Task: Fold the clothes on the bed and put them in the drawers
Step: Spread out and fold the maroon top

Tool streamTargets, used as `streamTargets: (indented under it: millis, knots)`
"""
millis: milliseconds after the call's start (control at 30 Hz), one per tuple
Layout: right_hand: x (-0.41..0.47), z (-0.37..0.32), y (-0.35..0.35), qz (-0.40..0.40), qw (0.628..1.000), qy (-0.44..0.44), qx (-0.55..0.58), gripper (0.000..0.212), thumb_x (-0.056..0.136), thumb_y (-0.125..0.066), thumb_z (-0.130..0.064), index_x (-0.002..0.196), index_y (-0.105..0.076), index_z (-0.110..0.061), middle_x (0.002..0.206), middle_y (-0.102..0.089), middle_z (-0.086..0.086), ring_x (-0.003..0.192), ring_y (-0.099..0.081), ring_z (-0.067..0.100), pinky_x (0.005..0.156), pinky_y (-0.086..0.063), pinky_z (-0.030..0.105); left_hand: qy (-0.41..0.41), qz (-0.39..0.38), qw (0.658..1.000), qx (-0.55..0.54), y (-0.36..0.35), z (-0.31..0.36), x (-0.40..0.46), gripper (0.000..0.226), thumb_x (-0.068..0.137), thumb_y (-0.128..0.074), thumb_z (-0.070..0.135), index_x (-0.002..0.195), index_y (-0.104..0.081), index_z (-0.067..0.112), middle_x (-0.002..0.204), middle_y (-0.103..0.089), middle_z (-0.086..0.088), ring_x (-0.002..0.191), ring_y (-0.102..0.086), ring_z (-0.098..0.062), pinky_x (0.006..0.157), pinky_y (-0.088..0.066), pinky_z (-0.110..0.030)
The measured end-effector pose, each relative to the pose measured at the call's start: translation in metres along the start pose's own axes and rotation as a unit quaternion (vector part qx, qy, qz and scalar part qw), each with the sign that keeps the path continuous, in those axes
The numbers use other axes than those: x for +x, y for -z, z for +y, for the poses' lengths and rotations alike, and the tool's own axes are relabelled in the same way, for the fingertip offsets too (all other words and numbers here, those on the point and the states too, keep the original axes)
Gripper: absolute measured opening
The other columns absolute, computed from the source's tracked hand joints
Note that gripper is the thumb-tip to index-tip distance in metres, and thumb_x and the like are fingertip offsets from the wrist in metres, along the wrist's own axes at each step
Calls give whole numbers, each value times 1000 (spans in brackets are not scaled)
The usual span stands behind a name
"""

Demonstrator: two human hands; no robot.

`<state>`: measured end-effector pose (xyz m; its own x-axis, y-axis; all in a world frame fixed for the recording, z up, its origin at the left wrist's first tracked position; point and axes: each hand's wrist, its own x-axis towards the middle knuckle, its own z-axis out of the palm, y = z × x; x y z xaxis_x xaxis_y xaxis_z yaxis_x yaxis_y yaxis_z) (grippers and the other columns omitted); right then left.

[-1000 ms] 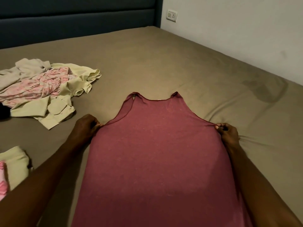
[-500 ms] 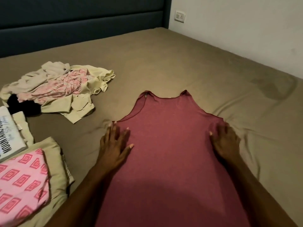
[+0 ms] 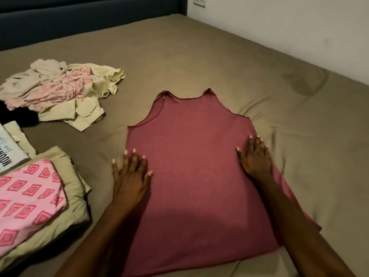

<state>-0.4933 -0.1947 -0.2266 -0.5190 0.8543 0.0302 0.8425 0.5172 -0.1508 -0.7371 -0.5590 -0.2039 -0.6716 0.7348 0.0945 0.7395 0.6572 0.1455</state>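
A dark pink sleeveless top (image 3: 191, 166) lies spread flat on the bed (image 3: 199, 62), neckline pointing away from me. My left hand (image 3: 130, 176) presses flat on its left edge with fingers straight and spread. My right hand (image 3: 254, 156) lies flat on its right edge, fingers straight. A loose heap of unfolded clothes (image 3: 60, 92), pale yellow, beige and pink-patterned, sits at the far left. A stack of folded clothes (image 3: 34, 198) with a pink diamond-print piece on top lies at the near left.
A white item with black lettering (image 3: 10, 150) and a black garment (image 3: 18, 116) lie by the left edge. A dark blue headboard (image 3: 79, 19) runs along the back. The white wall (image 3: 289, 33) with a socket (image 3: 199, 0) borders the bed on the right.
My hands let go of the top's armhole edges, opened flat and slid down along its sides toward me. The view shifted left, showing the folded stack.
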Motion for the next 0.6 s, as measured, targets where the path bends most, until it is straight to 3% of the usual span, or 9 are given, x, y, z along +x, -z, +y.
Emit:
streamTargets:
  millis: [67,200,267,400,467,533,600]
  knots:
    - [-35,-12,1,19,1000,-11,22,95,97,-3,-74,164,-8,-7,171,-7,17,159,-5,29,129,1,43,-44,-2,999,-27,0,24,-28,72,104,-16,62,163,-22,21,171,-9,-7,158,7,-24,126,7,-53]
    - [-117,5,-11,33,997,-44,54,101,96,-6,-77,162,-21,-1,169,-21,18,157,-20,30,129,-11,44,0,-31,999,-14,-23,32,-66,88,99,-14,75,165,-7,17,172,-5,-10,159,1,-23,128,-5,-49]
    - [-147,42,-12,44,995,-86,34,103,95,-7,-78,160,-25,0,167,-27,19,154,-26,32,127,-17,47,13,-23,999,-20,-25,27,-70,89,98,-16,74,164,-14,15,171,-12,-10,158,-8,-24,127,-9,-49]
    - [-189,91,4,36,989,-144,10,92,99,-18,-74,163,-20,-8,168,-25,12,155,-23,30,125,-15,47,34,1,999,-38,-20,22,-93,88,97,-21,72,163,-23,15,170,-18,-9,158,-13,-23,126,-8,-47]
    - [-202,103,11,54,985,-163,30,84,102,-28,-67,161,-27,-7,165,-32,15,150,-31,34,122,-23,48,46,17,998,-47,-18,17,-105,87,96,-26,70,160,-29,10,167,-24,-15,155,-20,-29,124,-16,-49]
    - [-213,111,19,83,979,-180,39,70,103,-37,-57,145,-49,-2,145,-51,25,130,-49,42,106,-41,53,77,41,994,-65,-11,16,-118,81,96,-35,64,151,-41,4,155,-41,-24,141,-37,-40,114,-33,-53]
    - [-216,116,26,106,972,-206,33,55,99,-48,-49,118,-61,1,117,-58,29,106,-55,45,84,-51,53,115,72,989,-55,-3,17,-127,62,96,-46,55,130,-51,2,126,-55,-27,112,-50,-43,91,-45,-54]
